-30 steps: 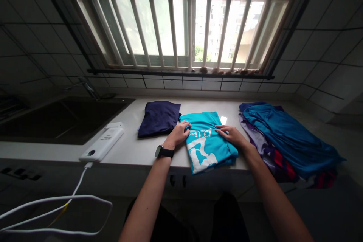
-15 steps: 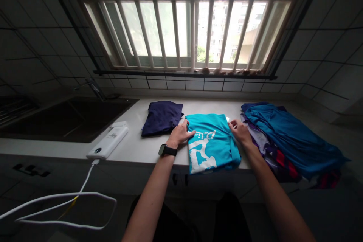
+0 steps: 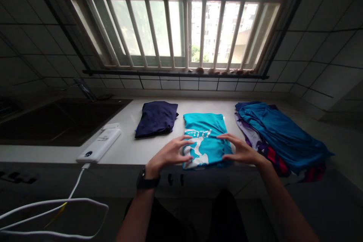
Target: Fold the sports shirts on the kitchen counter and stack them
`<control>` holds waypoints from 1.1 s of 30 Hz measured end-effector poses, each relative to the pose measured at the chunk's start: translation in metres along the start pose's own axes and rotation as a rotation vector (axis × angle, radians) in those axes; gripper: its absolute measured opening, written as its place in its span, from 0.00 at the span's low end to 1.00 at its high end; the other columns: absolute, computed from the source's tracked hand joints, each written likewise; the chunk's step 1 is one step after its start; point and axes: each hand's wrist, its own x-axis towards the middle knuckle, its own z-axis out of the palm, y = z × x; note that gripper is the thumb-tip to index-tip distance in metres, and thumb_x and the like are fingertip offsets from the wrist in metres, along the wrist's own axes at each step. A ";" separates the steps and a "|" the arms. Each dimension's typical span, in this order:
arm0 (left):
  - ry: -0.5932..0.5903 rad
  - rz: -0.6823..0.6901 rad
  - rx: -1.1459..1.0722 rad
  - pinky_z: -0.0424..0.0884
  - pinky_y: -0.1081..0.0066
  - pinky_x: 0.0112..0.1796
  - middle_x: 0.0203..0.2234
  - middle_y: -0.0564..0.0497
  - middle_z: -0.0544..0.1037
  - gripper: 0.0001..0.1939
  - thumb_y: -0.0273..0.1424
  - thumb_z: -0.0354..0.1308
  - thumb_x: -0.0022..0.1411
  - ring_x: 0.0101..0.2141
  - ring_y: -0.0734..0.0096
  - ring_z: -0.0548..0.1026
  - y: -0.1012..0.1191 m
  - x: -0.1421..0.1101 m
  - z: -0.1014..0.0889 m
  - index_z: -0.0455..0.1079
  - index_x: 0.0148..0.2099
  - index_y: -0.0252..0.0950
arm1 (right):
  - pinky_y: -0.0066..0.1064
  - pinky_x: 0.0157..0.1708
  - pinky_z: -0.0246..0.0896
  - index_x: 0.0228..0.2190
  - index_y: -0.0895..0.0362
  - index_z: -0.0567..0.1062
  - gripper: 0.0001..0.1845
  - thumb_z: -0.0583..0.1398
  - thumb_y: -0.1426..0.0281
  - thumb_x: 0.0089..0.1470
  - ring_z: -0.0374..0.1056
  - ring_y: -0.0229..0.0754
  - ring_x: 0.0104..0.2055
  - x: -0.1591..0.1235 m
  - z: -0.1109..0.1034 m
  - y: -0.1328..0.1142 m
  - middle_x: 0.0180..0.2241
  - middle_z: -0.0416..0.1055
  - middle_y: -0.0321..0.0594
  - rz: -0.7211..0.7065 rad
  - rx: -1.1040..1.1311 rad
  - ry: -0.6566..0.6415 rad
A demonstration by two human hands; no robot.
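A turquoise T-shirt (image 3: 208,123) with white lettering lies folded into a rectangle at the front edge of the counter. My left hand (image 3: 174,151), a black watch (image 3: 147,179) on its wrist, is at the shirt's left side with thumb and fingers spread. On the opposite side my right hand (image 3: 241,149) reaches over the shirt, its fingers apart too. Neither hand grips the cloth; whether the fingertips touch it I cannot tell. Left of the shirt rests a dark navy folded garment (image 3: 157,119).
To the right, a pile of clothes (image 3: 278,132) with a blue garment on top hangs over the counter edge. A white power bank (image 3: 99,143) with a white cable (image 3: 76,185) lies on the left, beside a dark sink (image 3: 56,121). A barred window (image 3: 176,26) stands behind.
Both hands have let go of the shirt's upper corners and moved down toward me, fingers now spread. The view has shifted a little to the right.
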 end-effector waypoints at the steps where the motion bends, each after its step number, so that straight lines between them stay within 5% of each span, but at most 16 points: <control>1: -0.061 0.029 0.021 0.67 0.55 0.63 0.67 0.40 0.68 0.37 0.37 0.73 0.54 0.64 0.50 0.69 0.005 -0.012 0.005 0.71 0.65 0.43 | 0.47 0.63 0.64 0.63 0.47 0.71 0.44 0.74 0.56 0.46 0.65 0.57 0.65 -0.014 0.003 -0.007 0.63 0.70 0.47 -0.010 -0.014 -0.078; 3: -0.077 0.036 0.104 0.65 0.50 0.64 0.67 0.39 0.68 0.42 0.34 0.75 0.51 0.66 0.47 0.66 0.013 -0.031 0.016 0.68 0.68 0.43 | 0.49 0.64 0.63 0.63 0.46 0.71 0.46 0.75 0.58 0.43 0.63 0.59 0.67 -0.037 0.010 -0.018 0.65 0.67 0.47 -0.008 -0.084 -0.111; 6: -0.021 0.035 0.180 0.70 0.55 0.58 0.54 0.43 0.80 0.19 0.24 0.62 0.64 0.57 0.56 0.76 0.022 -0.045 0.022 0.77 0.55 0.43 | 0.46 0.59 0.66 0.52 0.46 0.80 0.20 0.65 0.68 0.57 0.73 0.53 0.58 -0.049 0.013 -0.033 0.55 0.77 0.44 -0.024 -0.159 -0.040; 9: 0.094 0.024 0.100 0.75 0.65 0.47 0.39 0.49 0.83 0.09 0.26 0.56 0.69 0.42 0.65 0.81 0.033 -0.041 0.006 0.78 0.45 0.41 | 0.39 0.49 0.70 0.41 0.49 0.81 0.10 0.60 0.70 0.60 0.77 0.48 0.44 -0.040 -0.001 -0.048 0.40 0.81 0.41 -0.026 -0.135 0.053; 13: 0.444 -0.189 -0.026 0.75 0.70 0.36 0.35 0.52 0.80 0.12 0.38 0.60 0.69 0.32 0.69 0.78 0.042 0.003 -0.025 0.73 0.51 0.38 | 0.35 0.39 0.72 0.42 0.54 0.78 0.12 0.61 0.61 0.61 0.75 0.47 0.36 -0.005 -0.024 -0.051 0.34 0.79 0.42 0.161 -0.040 0.275; 16: 0.568 -0.276 0.072 0.76 0.65 0.46 0.45 0.45 0.80 0.22 0.31 0.58 0.68 0.44 0.62 0.80 0.038 0.051 -0.025 0.67 0.62 0.36 | 0.43 0.46 0.72 0.51 0.58 0.75 0.20 0.60 0.62 0.60 0.76 0.55 0.45 0.026 -0.021 -0.038 0.43 0.79 0.51 0.371 -0.144 0.478; 19: 0.426 -0.223 0.250 0.67 0.56 0.61 0.62 0.37 0.71 0.27 0.29 0.57 0.68 0.62 0.53 0.71 0.031 0.080 0.002 0.64 0.67 0.36 | 0.51 0.59 0.65 0.61 0.60 0.69 0.30 0.59 0.65 0.60 0.68 0.61 0.60 0.041 0.004 -0.026 0.58 0.71 0.59 0.374 -0.323 0.508; 23: 0.136 -0.299 0.303 0.60 0.45 0.66 0.68 0.39 0.67 0.24 0.37 0.55 0.71 0.68 0.44 0.62 0.026 0.076 0.045 0.68 0.66 0.40 | 0.56 0.67 0.55 0.64 0.53 0.69 0.28 0.54 0.63 0.65 0.58 0.59 0.70 0.036 0.048 -0.020 0.67 0.66 0.51 0.323 -0.350 0.227; 29: 0.122 -0.333 0.264 0.56 0.45 0.67 0.70 0.37 0.64 0.25 0.38 0.51 0.74 0.70 0.46 0.60 0.020 0.064 0.058 0.66 0.68 0.38 | 0.56 0.69 0.51 0.64 0.54 0.68 0.28 0.52 0.60 0.67 0.53 0.57 0.73 0.024 0.070 -0.007 0.69 0.62 0.50 0.338 -0.313 0.293; 33: 0.220 -0.380 0.173 0.58 0.49 0.67 0.69 0.32 0.64 0.33 0.45 0.58 0.68 0.70 0.46 0.59 0.004 0.068 0.056 0.62 0.68 0.33 | 0.53 0.66 0.57 0.66 0.63 0.63 0.37 0.58 0.55 0.62 0.56 0.62 0.71 0.026 0.063 0.002 0.68 0.59 0.62 0.459 -0.231 0.480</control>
